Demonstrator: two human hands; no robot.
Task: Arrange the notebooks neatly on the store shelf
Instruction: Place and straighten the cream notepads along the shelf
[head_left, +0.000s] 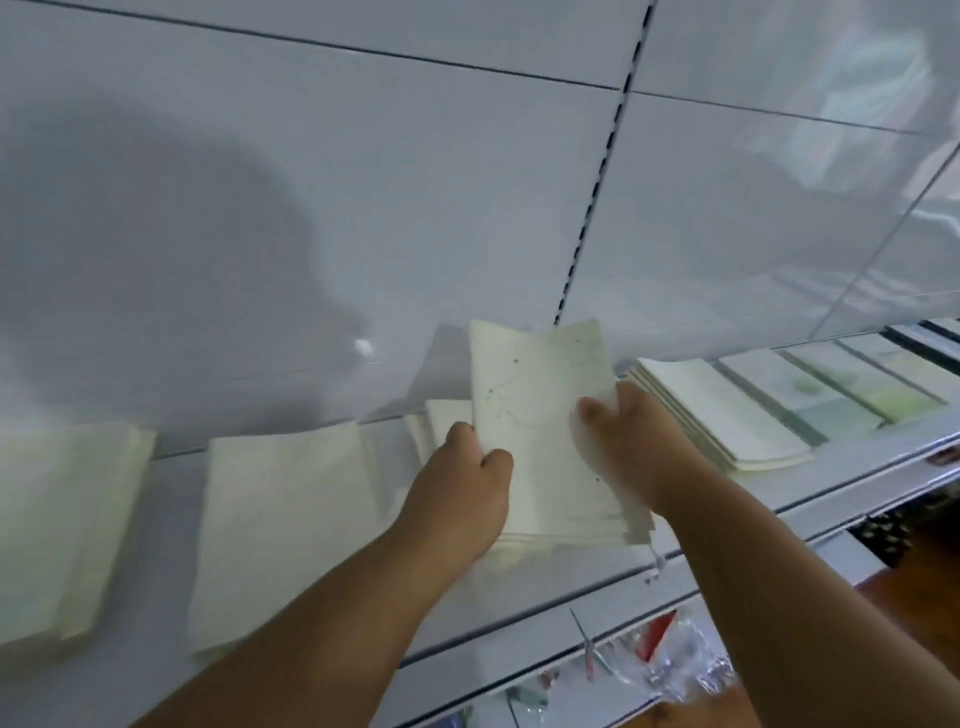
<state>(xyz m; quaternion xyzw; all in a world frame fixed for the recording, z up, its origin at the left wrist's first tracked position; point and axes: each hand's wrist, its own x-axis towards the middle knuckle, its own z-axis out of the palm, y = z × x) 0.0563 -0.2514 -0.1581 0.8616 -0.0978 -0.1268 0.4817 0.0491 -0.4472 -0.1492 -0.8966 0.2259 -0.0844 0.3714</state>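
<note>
A stack of cream notebooks is lifted and tilted above the white store shelf, in the middle of the view. My left hand grips its left edge, thumb on the top cover. My right hand grips its right edge, thumb also on the cover. More cream notebooks lie flat on the shelf: a pile left of my hands, another pile at the far left, and a fanned pile to the right. Part of another notebook shows behind my left hand.
Green-patterned notebooks lie in a row along the shelf's far right. The white back panel with a slotted upright rises behind the shelf. Below the shelf's front edge, clear plastic-wrapped goods sit on a lower level.
</note>
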